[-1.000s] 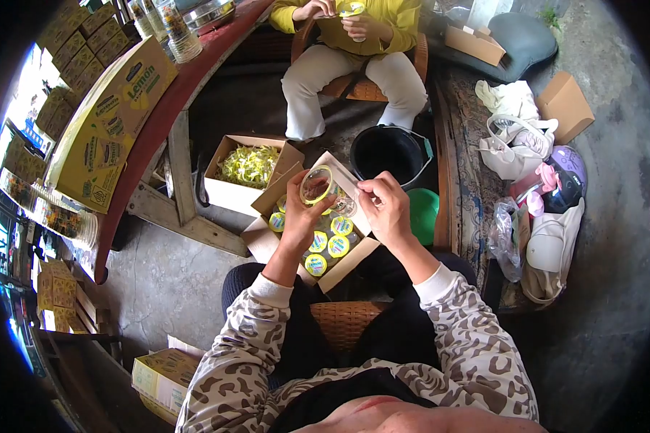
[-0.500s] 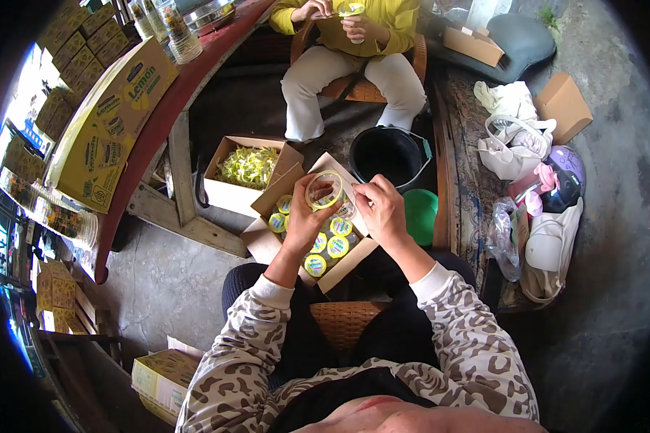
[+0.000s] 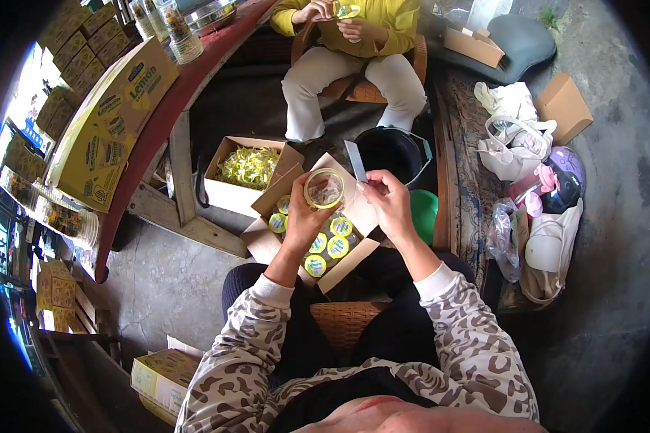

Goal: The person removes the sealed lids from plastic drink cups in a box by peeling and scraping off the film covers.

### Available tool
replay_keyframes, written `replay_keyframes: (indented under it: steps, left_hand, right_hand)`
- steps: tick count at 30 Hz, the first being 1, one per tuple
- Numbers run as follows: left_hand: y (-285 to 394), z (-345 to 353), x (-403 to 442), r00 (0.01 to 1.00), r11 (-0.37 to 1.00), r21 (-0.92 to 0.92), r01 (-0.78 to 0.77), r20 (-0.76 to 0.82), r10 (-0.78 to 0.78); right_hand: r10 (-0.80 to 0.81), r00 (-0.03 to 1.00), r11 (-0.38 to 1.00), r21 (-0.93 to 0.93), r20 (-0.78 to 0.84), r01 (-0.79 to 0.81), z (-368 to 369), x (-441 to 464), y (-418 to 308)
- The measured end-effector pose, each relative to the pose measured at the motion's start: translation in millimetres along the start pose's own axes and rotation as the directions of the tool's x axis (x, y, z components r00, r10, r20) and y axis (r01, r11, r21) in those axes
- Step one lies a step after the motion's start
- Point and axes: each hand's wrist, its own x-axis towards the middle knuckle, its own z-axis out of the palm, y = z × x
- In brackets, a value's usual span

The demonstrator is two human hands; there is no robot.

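Note:
My left hand [image 3: 305, 220] is wrapped around a clear plastic cup [image 3: 325, 190] with a yellow rim, its round top facing me. A flat grey blade-like strip [image 3: 355, 160] points up and away from my right hand [image 3: 387, 206], pinched between thumb and fingers. The strip is apart from the cup. Below both hands stands an open cardboard carton [image 3: 352, 265] holding several cups with yellow lemon-printed lids [image 3: 315, 265]. My left hand hides part of those cups.
Beyond the carton are a box of yellow-green strips [image 3: 247, 167], a black bucket [image 3: 420, 160] and a green basin [image 3: 422, 216]. Opposite sits a co-worker in a yellow top [image 3: 393, 25], holding a similar cup. Lemon cartons [image 3: 115, 126] line the red-edged table at left; bags [image 3: 552, 249] lie right.
My right hand has drawn slightly back from the cup, and the grey strip now stands upright in view. The cup has turned a little in my left hand.

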Motion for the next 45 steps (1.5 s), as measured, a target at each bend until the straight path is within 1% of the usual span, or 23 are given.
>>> replay_keyframes:
  steps: [1,2,3,4,6,7,9,11,12,14,15,17,19,21,22,24,26,28,30,37,39,43,45]
  left_hand:
    - [-0.3,-0.5,-0.1,1.0,1.0,0.028,0.0,0.009,0.0]
    - [-0.4,-0.9,0.1,1.0,0.998,0.057,-0.001,0.019,0.0]
    - [0.0,-0.9,0.5,1.0,0.998,0.058,-0.001,0.021,-0.001]
    - [0.6,-1.0,1.0,1.0,0.995,0.097,-0.018,0.027,0.016]
    - [2.4,-0.1,1.5,0.999,0.99,0.136,-0.035,0.035,0.031]
    - [3.6,0.4,1.5,0.998,0.986,0.162,-0.049,0.035,0.044]
    - [6.8,1.4,0.6,0.998,0.98,0.188,-0.061,0.036,0.055]
    - [10.5,2.0,-0.1,0.994,0.956,0.273,-0.104,0.061,0.09]
    - [9.2,1.5,0.1,0.994,0.956,0.273,-0.104,0.062,0.091]
    - [5.8,0.4,0.4,0.993,0.973,0.208,-0.097,0.087,0.08]
    - [7.2,1.0,0.1,0.993,0.973,0.208,-0.097,0.086,0.08]
    - [11.1,2.7,-0.9,0.992,0.988,0.142,-0.064,0.118,0.047]
    - [12.4,1.9,-1.1,0.99,0.987,0.148,-0.062,0.138,0.042]
    - [13.4,1.0,-1.4,0.987,0.986,0.154,-0.061,0.158,0.036]
    - [14.0,0.4,-1.6,0.982,0.986,0.156,-0.062,0.184,0.033]
    - [13.0,0.5,-2.0,0.977,0.986,0.157,-0.063,0.209,0.03]
    - [9.3,1.6,-2.7,0.977,0.992,0.111,-0.052,0.21,0.028]
    - [8.8,1.6,-2.5,0.976,0.992,0.11,-0.055,0.213,0.031]
    - [8.4,1.6,-2.5,0.976,0.992,0.109,-0.059,0.217,0.034]
    - [10.1,4.2,-4.6,0.97,0.99,0.129,-0.05,0.242,0.018]
    - [10.3,4.6,-5.3,0.969,0.989,0.142,-0.043,0.249,0.006]
    - [10.0,4.3,-6.1,0.972,0.987,0.154,-0.04,0.236,0.002]
    - [10.7,3.6,-5.7,0.972,0.987,0.152,-0.044,0.234,0.007]
  right_hand:
    - [0.142,0.989,0.978,0.15,0.038,-0.146,-1.4,1.7,-1.4]
    - [0.273,0.957,0.912,0.29,0.097,-0.289,-3.0,3.2,-2.5]
    - [0.301,0.943,0.892,0.308,0.138,-0.33,-5.6,4.2,-2.2]
    - [0.302,0.943,0.892,0.309,0.137,-0.33,-7.2,4.0,-2.5]
    - [0.309,0.916,0.853,0.352,0.257,-0.386,-9.9,3.6,-4.0]
    - [0.31,0.916,0.852,0.352,0.256,-0.386,-10.3,3.4,-5.5]
    - [0.342,0.883,0.863,0.263,0.322,-0.431,-10.1,2.6,-8.3]
    - [0.353,0.882,0.865,0.25,0.314,-0.435,-9.5,2.6,-8.2]
    - [0.362,0.88,0.867,0.236,0.306,-0.439,-9.2,3.0,-8.1]
    - [0.362,0.883,0.869,0.234,0.3,-0.436,-10.6,3.9,-7.7]
    - [0.363,0.885,0.871,0.232,0.293,-0.434,-11.5,4.3,-7.4]
    - [0.359,0.889,0.88,0.213,0.283,-0.424,-12.5,5.0,-5.0]
    - [0.356,0.893,0.889,0.195,0.274,-0.414,-13.0,5.4,1.1]
    - [0.262,0.94,0.941,0.157,0.218,-0.298,-12.7,6.1,7.1]
    - [0.262,0.94,0.941,0.157,0.218,-0.298,-12.7,5.9,7.6]
    - [0.166,0.975,0.986,0.005,0.15,-0.169,-13.1,5.8,7.2]
    - [0.16,0.977,0.987,-0.019,0.141,-0.159,-13.1,5.9,6.5]
    - [0.153,0.979,0.988,-0.042,0.132,-0.148,-13.0,5.9,7.7]
    - [0.093,0.99,0.99,-0.117,0.101,-0.081,-12.6,6.5,9.5]
    - [0.069,0.996,0.979,-0.197,0.061,-0.055,-14.0,6.3,5.0]
    - [0.034,0.999,0.972,-0.233,0.037,-0.024,-13.8,7.0,5.7]
    - [0.056,0.998,0.971,-0.235,0.033,-0.046,-14.4,7.9,4.8]
    - [0.011,1.0,0.972,-0.235,0.009,-0.009,-13.6,7.8,6.8]
